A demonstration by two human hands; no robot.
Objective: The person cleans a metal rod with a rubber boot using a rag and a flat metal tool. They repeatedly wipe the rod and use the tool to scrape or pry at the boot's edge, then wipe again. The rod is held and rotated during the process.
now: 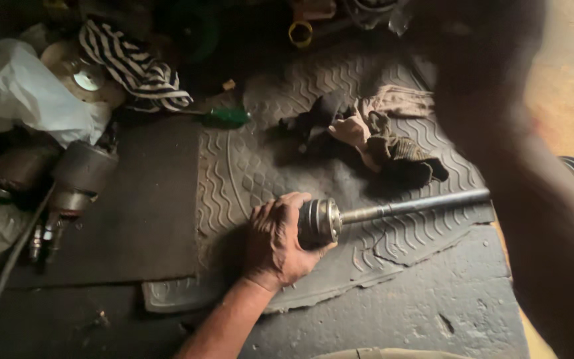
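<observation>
Head view looks down on a dim floor where a worn rubber mat (pixel 260 166) with a wavy tread lies under the work. The mat's torn near edge runs just below the left hand (pixel 277 239), and beyond that edge bare grey concrete (pixel 433 312) stretches toward the person, open and uncluttered. To the left of that hand a flat dark sheet (pixel 147 206) butts against the mat's edge, also bare across most of its face.

The left hand is closed around the thick joint end (pixel 320 221) of a drive shaft (pixel 413 205), fingers wrapped over the top and thumb beneath, so the joint sits in the palm and rests on the mat. The slim steel shaft runs away to the right of the hand and passes behind a large blurred forearm (pixel 533 199) close to the lens. That forearm fills the right side; the right hand itself is not visible, so its grip cannot be told.

Above the left hand, well apart from it, a heap of dirty rags (pixel 380 143) lies on the mat. Farther up and left sit a green-handled tool (pixel 227 118), a striped cloth (pixel 134 66) and a white plastic bag (pixel 28 93). At far left, metal car parts (pixel 74 179) crowd the sheet's edge.
</observation>
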